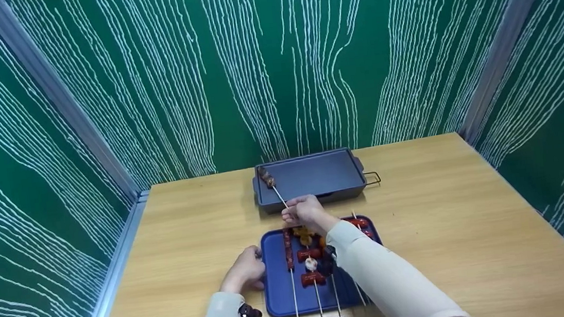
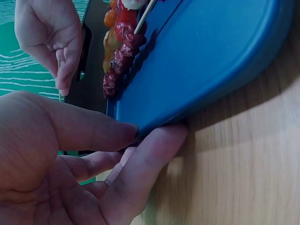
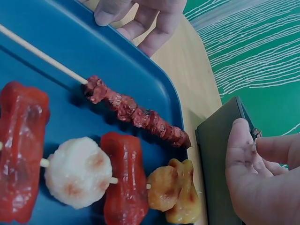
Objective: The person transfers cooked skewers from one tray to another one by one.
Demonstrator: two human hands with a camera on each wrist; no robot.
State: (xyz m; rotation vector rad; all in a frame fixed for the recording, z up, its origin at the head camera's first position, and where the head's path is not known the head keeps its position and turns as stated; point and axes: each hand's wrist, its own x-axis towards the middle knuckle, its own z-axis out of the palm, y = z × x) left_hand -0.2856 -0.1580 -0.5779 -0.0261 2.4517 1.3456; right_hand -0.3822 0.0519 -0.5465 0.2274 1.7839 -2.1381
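My right hand (image 1: 304, 212) pinches the stick of a meat skewer (image 1: 266, 177), whose browned meat lies over the left end of the dark grill pan (image 1: 315, 176). With thumb and fingers, my left hand (image 1: 246, 269) grips the left rim of the blue tray (image 1: 279, 296). On that tray lies a thin meat skewer (image 2: 123, 58) nearest the left hand. Beside it rests a mixed skewer with red pieces (image 3: 124, 173), a white round piece (image 3: 78, 172) and yellow pieces (image 3: 176, 190). My right forearm hides part of the tray in the head view.
The grill pan has a wire handle (image 1: 373, 177) at its right end and stands behind the tray on the wooden table (image 1: 438, 226). More red skewers (image 1: 359, 222) lie at the tray's right side. Green walls with white lines (image 1: 304, 63) enclose the table's back and sides.
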